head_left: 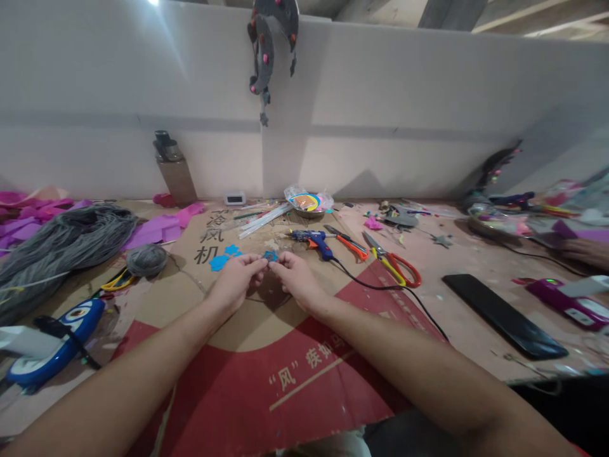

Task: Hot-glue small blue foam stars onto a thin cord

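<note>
Both my hands meet over the middle of a flattened cardboard sheet (285, 330). Between the fingertips of my left hand (242, 274) and my right hand (295, 274) is a small blue and grey piece (270, 256), pinched from both sides. Its exact kind is too small to make out. Beside my left hand lie several bright blue flower-like cutouts (222, 259). Just beyond my right hand a blue glue gun (314, 241) rests on its side, its black cord running right. A strand of grey yarn trails from a ball of yarn (146, 259) toward my left hand.
Red-handled scissors (394, 263), pliers-like cutters (349, 243) and a black phone (504, 316) lie to the right. At left are a grey yarn skein (80, 247), purple felt (152, 233) and a blue device (61, 343). A bottle (176, 171) stands behind. Another person's hand (587, 252) is at far right.
</note>
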Demonstrator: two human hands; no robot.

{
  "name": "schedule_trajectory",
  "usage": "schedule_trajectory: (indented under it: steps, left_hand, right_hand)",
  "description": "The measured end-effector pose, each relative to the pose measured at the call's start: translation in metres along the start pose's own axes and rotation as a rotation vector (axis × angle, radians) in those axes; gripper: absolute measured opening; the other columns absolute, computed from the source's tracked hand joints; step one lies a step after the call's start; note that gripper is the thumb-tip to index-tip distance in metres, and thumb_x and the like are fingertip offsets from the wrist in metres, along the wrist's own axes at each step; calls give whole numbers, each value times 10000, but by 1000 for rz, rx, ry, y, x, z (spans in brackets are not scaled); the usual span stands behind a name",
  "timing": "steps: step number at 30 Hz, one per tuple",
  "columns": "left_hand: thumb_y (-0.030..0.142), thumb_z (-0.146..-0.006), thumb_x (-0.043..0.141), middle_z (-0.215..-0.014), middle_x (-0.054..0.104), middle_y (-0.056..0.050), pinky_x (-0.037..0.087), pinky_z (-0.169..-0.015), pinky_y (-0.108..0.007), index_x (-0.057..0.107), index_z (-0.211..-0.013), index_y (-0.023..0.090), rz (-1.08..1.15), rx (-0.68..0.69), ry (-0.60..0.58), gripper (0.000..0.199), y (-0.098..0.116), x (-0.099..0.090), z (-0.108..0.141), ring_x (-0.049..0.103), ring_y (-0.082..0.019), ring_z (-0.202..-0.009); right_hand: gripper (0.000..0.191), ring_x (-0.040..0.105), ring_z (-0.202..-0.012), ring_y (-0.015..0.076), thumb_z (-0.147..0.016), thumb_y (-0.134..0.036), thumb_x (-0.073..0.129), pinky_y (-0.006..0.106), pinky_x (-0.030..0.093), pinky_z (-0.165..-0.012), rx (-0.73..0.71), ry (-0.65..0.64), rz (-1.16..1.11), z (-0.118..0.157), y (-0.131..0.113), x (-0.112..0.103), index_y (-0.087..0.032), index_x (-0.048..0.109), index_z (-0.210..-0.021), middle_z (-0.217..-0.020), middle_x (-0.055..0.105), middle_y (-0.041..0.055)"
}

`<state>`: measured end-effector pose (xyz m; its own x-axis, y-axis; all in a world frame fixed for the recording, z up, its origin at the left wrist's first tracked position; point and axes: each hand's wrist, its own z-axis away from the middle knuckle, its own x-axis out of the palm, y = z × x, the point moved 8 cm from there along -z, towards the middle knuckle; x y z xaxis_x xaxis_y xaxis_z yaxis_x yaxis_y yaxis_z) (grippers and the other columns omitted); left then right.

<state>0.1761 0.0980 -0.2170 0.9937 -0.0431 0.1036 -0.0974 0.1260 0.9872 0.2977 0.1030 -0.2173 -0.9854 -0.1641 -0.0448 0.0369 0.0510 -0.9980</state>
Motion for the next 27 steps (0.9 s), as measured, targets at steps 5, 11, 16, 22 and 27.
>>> schedule_trajectory:
  steps: [5, 11, 16, 22, 27]
  left_hand:
    - [294, -685, 667, -479, 508, 26, 269, -432, -204, 561, -594, 147, -8, 4, -11, 202, 0, 1, 0, 420, -59, -407]
    - [351, -679, 679, -477, 501, 49, 239, -404, -197, 553, -660, 163, -42, -49, -27, 227, -8, 4, 2, 399, -61, -390]
    - [389, -702, 685, -502, 520, 45, 286, -428, -196, 587, -718, 162, -39, -44, -66, 247, -15, 3, 1, 426, -67, -418]
    - [360, -734, 672, -507, 509, 44, 292, -443, -183, 564, -663, 155, 51, -80, -84, 242, -16, 1, 4, 423, -54, -435]
    - [372, -737, 668, -508, 522, 37, 269, -410, -184, 569, -653, 154, 29, -106, -124, 254, -18, 1, 1, 419, -54, -407]
  right_hand:
    - [223, 346, -490, 81, -763, -386, 575, 211, 275, -460, -57, -54, 36, 2, -2, -1, -209, 448, -713, -567, 408, -74]
    - [190, 411, -545, 99, -770, -374, 574, 219, 321, -495, -63, -88, 82, 5, 2, -3, -206, 486, -764, -610, 460, -58]
    - [200, 383, -532, 98, -786, -377, 569, 228, 318, -510, -30, -68, 121, 9, -1, -3, -213, 462, -747, -597, 427, -65]
    - [179, 421, -615, 113, -797, -366, 561, 248, 358, -590, -24, -79, 124, 12, -3, 1, -204, 492, -767, -658, 451, -46]
    - [204, 439, -635, 119, -801, -386, 574, 245, 362, -588, -4, -57, 124, 7, 8, -1, -199, 495, -779, -679, 488, -35]
